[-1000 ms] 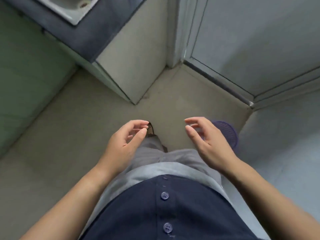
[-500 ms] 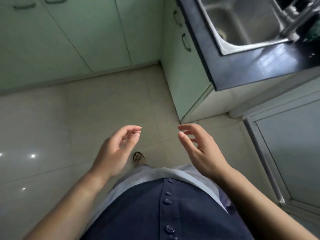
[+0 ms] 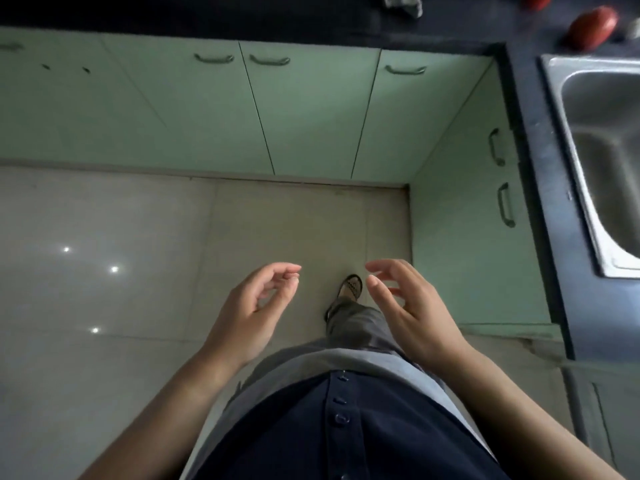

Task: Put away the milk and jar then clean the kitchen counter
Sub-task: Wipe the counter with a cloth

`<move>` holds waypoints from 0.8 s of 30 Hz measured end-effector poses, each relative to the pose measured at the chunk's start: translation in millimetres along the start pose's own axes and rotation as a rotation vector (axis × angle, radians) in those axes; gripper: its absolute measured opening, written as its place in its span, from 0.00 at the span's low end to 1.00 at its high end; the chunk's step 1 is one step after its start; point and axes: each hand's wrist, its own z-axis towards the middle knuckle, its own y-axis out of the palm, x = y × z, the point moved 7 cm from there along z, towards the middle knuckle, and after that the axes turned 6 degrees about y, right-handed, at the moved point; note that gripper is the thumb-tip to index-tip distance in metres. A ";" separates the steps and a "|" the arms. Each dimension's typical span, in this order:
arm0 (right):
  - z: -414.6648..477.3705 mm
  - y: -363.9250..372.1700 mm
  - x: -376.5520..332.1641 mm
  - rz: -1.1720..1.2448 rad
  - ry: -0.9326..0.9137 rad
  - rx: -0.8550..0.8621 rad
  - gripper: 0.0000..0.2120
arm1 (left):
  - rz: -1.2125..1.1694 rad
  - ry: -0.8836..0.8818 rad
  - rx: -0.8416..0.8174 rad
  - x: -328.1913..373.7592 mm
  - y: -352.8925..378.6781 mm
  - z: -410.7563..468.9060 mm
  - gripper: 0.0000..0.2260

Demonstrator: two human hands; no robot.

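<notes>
At the far left of the frame we see pale floor (image 3: 104, 289) tiles with three small bright glints on them. Above the tiles a row of green cabinets (image 3: 207, 109) runs across the upper half, each door with a curved handle, all doors closed. The dark counter (image 3: 207, 15) lies along the top edge and turns down the right side.

Low in the centre-left our left hand (image 3: 251, 311) is held in the air, palm turned inward, fingers loosely curled and apart; it has hold of nothing. Between the hands, further down toward the floor, a sandal (image 3: 350, 287) pokes out from a grey trouser leg. Our right hand (image 3: 412, 313) hovers just right of centre, facing the left one, fingers spread and slightly bent, also holding nothing. The two hands are near each other but not touching. A dark buttoned shirt (image 3: 346, 427) fills the bottom centre.

At the top, a grey crumpled thing (image 3: 401, 3) sits on the counter; we cannot tell what it is. In the upper right corner a red oval object (image 3: 593, 27) lies on the counter, just above the sink (image 3: 602, 168). The steel basin we see holds nothing, though the frame edge cuts it off.

We see neither milk nor jar anywhere in view.
</notes>
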 end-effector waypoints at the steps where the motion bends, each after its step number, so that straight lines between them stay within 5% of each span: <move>1: 19.1 -3.4 -0.5 0.006 -0.003 0.002 0.25 | 0.000 -0.005 0.004 -1.1 -1.4 16.7 0.13; 14: 300.3 -139.8 -46.1 -0.024 -0.091 0.072 0.22 | 0.069 0.052 0.015 76.2 -7.5 316.4 0.11; 24: 415.4 -175.4 -24.9 0.016 0.039 0.085 0.21 | 0.136 -0.014 -0.127 79.8 20.3 462.5 0.13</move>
